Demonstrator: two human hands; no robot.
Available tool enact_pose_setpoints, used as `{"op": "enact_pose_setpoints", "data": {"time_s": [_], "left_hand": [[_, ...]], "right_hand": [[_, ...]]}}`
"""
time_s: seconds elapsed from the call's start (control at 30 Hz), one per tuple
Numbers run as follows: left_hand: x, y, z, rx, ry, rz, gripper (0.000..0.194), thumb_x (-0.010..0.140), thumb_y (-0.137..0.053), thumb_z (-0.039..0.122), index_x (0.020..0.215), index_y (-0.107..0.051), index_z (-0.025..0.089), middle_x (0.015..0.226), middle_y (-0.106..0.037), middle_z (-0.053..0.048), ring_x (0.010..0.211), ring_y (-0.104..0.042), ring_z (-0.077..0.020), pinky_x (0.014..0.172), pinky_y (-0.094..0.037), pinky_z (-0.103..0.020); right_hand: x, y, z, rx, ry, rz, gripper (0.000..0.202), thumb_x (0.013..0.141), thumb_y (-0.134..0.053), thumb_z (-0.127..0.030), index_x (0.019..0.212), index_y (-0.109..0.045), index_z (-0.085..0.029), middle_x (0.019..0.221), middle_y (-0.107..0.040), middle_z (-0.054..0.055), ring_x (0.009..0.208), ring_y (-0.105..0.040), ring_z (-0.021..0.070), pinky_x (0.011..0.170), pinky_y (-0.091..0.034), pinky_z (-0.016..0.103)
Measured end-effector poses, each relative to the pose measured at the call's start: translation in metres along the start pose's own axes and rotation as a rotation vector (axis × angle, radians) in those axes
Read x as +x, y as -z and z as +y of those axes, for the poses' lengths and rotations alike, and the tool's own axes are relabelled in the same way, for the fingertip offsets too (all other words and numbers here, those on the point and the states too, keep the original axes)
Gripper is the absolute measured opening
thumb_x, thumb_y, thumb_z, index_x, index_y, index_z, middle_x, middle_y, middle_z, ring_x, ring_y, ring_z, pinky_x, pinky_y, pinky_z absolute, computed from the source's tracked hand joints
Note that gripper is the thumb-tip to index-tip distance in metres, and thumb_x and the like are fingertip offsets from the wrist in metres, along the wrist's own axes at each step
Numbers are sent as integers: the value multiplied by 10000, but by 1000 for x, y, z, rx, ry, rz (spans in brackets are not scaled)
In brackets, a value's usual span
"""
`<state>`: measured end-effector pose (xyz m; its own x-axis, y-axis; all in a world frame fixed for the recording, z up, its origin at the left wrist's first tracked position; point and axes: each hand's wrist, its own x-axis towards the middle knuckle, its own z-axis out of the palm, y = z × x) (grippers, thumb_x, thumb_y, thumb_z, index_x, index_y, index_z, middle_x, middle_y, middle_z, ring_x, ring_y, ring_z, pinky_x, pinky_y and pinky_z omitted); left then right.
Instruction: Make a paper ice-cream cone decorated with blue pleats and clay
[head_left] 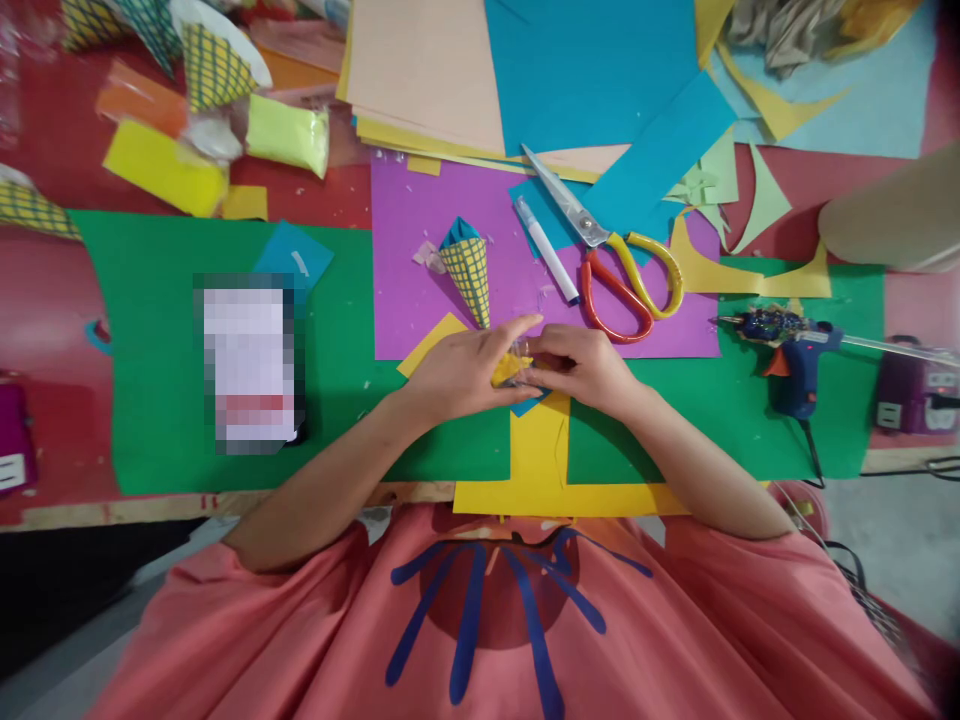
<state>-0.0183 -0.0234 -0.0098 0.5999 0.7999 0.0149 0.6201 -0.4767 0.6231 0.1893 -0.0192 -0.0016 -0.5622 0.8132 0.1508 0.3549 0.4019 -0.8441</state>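
Note:
Both my hands meet over the near edge of the purple sheet (420,320). Between them is a small yellow piece (507,369) with clear plastic around it. My left hand (469,368) has its fingers curved around this piece from the left. On the right, the fingertips of my right hand (589,368) pinch at its edge. Just above my left hand lies a small yellow-and-green checked cone (470,270) with a blue top. A capped white marker (547,250) and scissors with red and yellow handles (592,232) lie beyond my right hand.
A blue glue gun (799,370) is on the right of the green sheet (157,400); a blurred-out phone (251,360) lies left. Stacked coloured paper (427,70) is at the back. Clay packets (289,135) and checked cones (214,68) sit back left. Yellow paper strips (540,440) lie near my body.

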Motion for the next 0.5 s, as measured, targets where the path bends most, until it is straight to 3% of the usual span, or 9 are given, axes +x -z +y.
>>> {"op": "enact_pose_setpoints", "data": {"time_s": [0.1, 0.27, 0.37, 0.5], "left_hand": [[-1, -2, -1, -57, 7, 33, 812, 792, -581, 733, 1396, -413, 217, 1278, -658, -117, 1038, -709, -256, 849, -569, -330], [-2, 2, -1, -215, 9, 161, 666, 786, -683, 607, 1277, -468, 211, 1086, -686, -59, 964, -707, -214, 803, -576, -303], [-2, 4, -3, -327, 27, 248, 500, 807, -688, 527, 1146, -513, 203, 1053, -678, -46, 962, -696, -188, 788, -576, -274], [-2, 2, -7, -364, 52, 291, 417, 810, -696, 490, 1072, -545, 203, 1040, -682, -41, 958, -689, -180, 809, -571, -280]], "right_hand": [[0, -1, -2, -24, 6, 24, 300, 911, -627, -387, 954, -724, -106, 635, -515, -23, 534, -416, 66, 530, -340, 217], [2, 6, -3, 72, -13, 71, 173, 889, -630, -293, 871, -685, -129, 631, -523, -33, 528, -409, 55, 518, -353, 202], [2, 8, -2, 118, -99, 151, 187, 868, -655, -328, 833, -667, -145, 647, -540, -24, 555, -440, 65, 533, -377, 206], [3, 6, -1, 118, -103, 189, 260, 839, -708, -397, 934, -708, -155, 756, -646, 18, 649, -548, 100, 626, -458, 244]]}}
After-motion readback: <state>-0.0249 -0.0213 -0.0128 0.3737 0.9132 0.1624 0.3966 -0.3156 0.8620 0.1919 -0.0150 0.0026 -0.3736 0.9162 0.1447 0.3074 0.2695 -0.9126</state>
